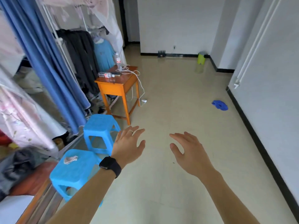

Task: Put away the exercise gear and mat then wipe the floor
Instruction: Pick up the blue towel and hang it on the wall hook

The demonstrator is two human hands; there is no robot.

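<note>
Blue cloth (pixel 219 105) crumpled on floor (pixel 169 97), near black baseboard of right wall; long axis roughly along baseboard, far-left to near-right. Left hand (pixel 129 143) and right hand (pixel 187 149) hover well apart from cloth, fingers spread, holding nothing. Blue stools (pixel 100 125), orange table (pixel 118 88) at left; green bin (pixel 202 58) by far wall.

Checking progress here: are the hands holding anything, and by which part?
Nothing is held; the left hand and right hand are open and empty.
</note>
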